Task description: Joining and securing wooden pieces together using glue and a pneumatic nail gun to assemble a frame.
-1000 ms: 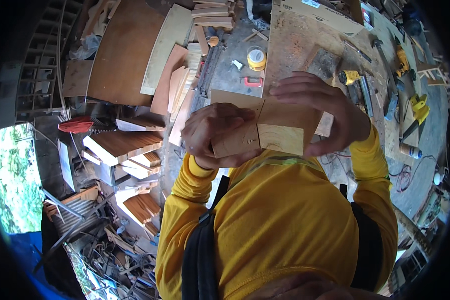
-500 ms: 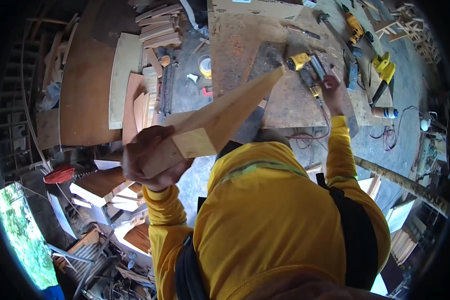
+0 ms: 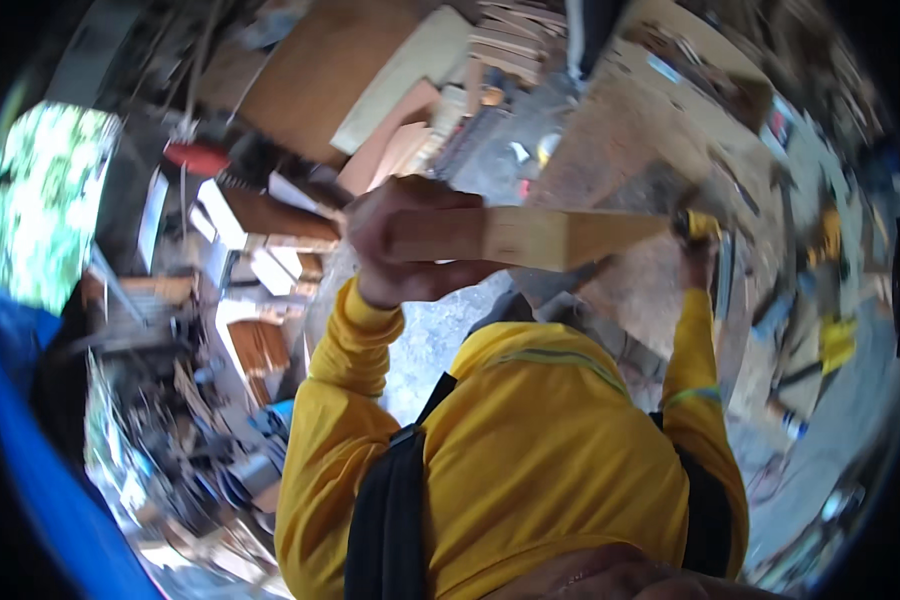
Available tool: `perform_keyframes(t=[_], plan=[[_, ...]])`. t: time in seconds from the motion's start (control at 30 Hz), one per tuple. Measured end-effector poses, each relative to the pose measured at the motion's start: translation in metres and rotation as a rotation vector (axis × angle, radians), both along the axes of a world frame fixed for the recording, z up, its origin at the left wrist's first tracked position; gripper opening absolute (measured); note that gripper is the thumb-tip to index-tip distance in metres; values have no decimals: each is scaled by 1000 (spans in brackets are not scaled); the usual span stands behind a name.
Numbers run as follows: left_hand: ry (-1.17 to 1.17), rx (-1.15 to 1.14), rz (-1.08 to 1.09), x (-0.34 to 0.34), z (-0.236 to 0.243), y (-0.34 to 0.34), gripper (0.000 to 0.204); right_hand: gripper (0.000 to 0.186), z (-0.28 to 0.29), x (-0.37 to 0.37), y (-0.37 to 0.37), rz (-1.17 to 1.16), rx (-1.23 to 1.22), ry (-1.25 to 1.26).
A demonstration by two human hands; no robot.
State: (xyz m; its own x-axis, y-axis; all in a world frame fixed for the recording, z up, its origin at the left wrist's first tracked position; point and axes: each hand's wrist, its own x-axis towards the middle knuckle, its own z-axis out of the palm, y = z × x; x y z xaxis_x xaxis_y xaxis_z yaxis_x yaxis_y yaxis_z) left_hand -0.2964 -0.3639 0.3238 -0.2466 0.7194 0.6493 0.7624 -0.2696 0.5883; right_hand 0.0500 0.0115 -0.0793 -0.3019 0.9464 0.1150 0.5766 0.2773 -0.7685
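My left hand (image 3: 378, 243) is closed around the thick near end of a pale wooden piece (image 3: 530, 238). The piece is held up in front of my chest and runs rightward, narrowing with distance. Close to its far end is a yellow and black nail gun (image 3: 700, 224) with a long grey magazine. My right hand (image 3: 697, 268) is wrapped round the nail gun's handle; motion blur and the tool hide most of its fingers. Below both lies a wooden worktable (image 3: 610, 160).
A cardboard box (image 3: 705, 50) stands at the table's far side. Yellow tools (image 3: 836, 342) lie on the right. Stacked wood strips (image 3: 510, 42) and boards (image 3: 315, 75) are at the far left. White-edged brown wooden pieces (image 3: 260, 215) stand left of me, above scattered clutter.
The view has swung, shifting the table rightward. My left hand has turned the wooden piece from slanting to nearly level. My right hand has gone from beside the magazine to the nail gun's handle.
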Motion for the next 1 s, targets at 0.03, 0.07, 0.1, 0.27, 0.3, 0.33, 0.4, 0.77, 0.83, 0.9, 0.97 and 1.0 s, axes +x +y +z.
perform_keyframes(t=[0.03, 0.07, 0.1, 0.27, 0.3, 0.33, 0.4, 0.77, 0.83, 0.9, 0.97, 1.0], plan=[[-108, 53, -41, 10, 1, -1, 59, 74, -10, -10, 3, -40, -3, -74], [-233, 113, -145, 13, 4, 6, 53, 73, -19, 6, 11, -143, 1, -168], [-220, 131, -107, 15, 7, 2, 53, 73, -11, -1, 12, -104, 18, -157], [-75, 93, -74, 35, 12, -9, 58, 77, 59, -7, -6, -83, 125, -212], [-125, 129, -66, 38, 11, -8, 53, 79, 65, -2, -7, -61, 240, -212], [-178, 158, -71, 39, 11, -3, 49, 79, 62, 10, -4, -69, 243, -216], [-148, 149, -52, 35, 13, 2, 49, 75, 48, 32, 4, 5, 146, -40], [-134, 96, 88, 16, 5, 1, 49, 65, 42, -5, -29, -121, -18, -291], [-141, 118, 51, 13, 2, 2, 50, 72, 38, -10, -35, -151, 9, -298], [-145, 129, 23, 9, 0, 3, 50, 75, 24, -9, -27, -159, -20, -297], [-135, 138, -12, 5, -2, 2, 49, 81, 16, -5, -26, -170, -80, -297], [-127, 146, -22, 2, -2, 1, 49, 81, 29, -15, -32, -173, -81, -293]])
